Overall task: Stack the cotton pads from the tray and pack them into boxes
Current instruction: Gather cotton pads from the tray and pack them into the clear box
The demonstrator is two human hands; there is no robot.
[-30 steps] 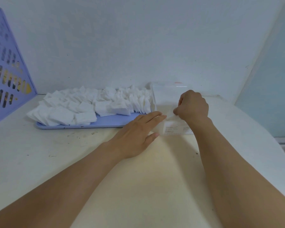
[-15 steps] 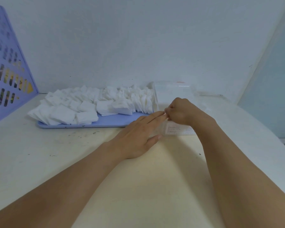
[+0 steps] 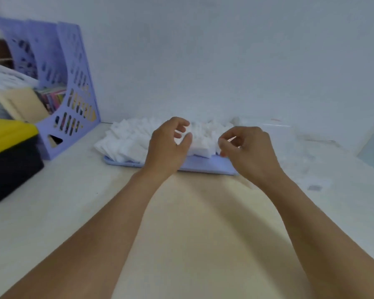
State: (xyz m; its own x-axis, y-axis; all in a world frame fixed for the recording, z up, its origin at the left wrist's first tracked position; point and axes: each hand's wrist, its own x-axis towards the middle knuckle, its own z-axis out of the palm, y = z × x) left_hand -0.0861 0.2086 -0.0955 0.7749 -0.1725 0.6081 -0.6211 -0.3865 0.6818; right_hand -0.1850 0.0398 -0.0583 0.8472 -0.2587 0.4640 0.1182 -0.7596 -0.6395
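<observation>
Cotton pads (image 3: 127, 143) lie heaped on a lilac tray (image 3: 203, 166) at the far side of the pale surface (image 3: 181, 244), against the wall. Nearest the camera, both bare forearms reach forward over the surface, and the two hands hang just above the tray's near edge. The left hand (image 3: 166, 147) is raised with its back to the camera, fingers and thumb loosely curled around an open gap; its grip holds nothing that can be seen. The right hand (image 3: 248, 152) is curled tighter, thumb and forefinger drawn close together at the heap's right end; whether that grip has hold of a pad cannot be told, since white blurs into white there.

Right of the tray a clear plastic box (image 3: 274, 134) is faint and hard to outline, and a small label (image 3: 315, 187) lies on the surface near it. The middle of the heap is hidden behind the hands. At the left a black bin with a yellow lid (image 3: 11, 152) is cut off by the frame edge, with a lilac file rack (image 3: 73, 93) behind it. Open surface stretches between the forearms and on either side of them, up to the tray's front rim.
</observation>
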